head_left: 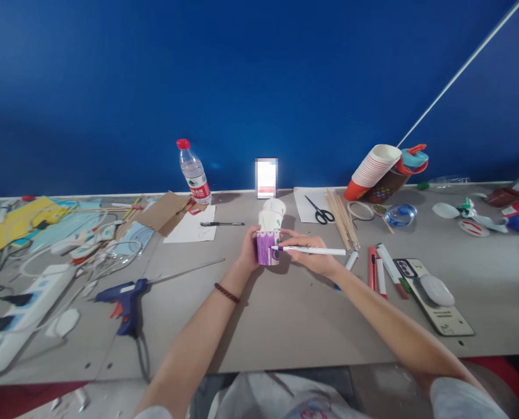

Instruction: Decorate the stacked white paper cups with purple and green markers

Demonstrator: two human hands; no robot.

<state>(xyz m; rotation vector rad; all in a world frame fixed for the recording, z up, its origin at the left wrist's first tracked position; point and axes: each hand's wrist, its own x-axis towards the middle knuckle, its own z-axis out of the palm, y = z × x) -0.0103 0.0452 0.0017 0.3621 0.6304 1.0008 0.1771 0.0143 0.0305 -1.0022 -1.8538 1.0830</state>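
The left hand (249,250) is curled around a purple paper cup (265,250) over the counter (281,326); the right hand (314,256) pinches a white marker (329,251) at its side. Light and thin-walled, the cup would probably dent if squeezed; cradle it near the base.

Even, moderate light on the table (285,326); wide-angle stretch at the edges.
We get a blown-out, pixelated white panel (266,177) mid-frame, and the blue wall (259,75) goes darker toward the top corners. Soft shadow sits beside the left forearm (202,320); we can't see the light source. Purple cup (266,250) reads okay, lettering on the marker (320,251) doesn't. We see softness at the far sides, power strip (28,320) stretched.
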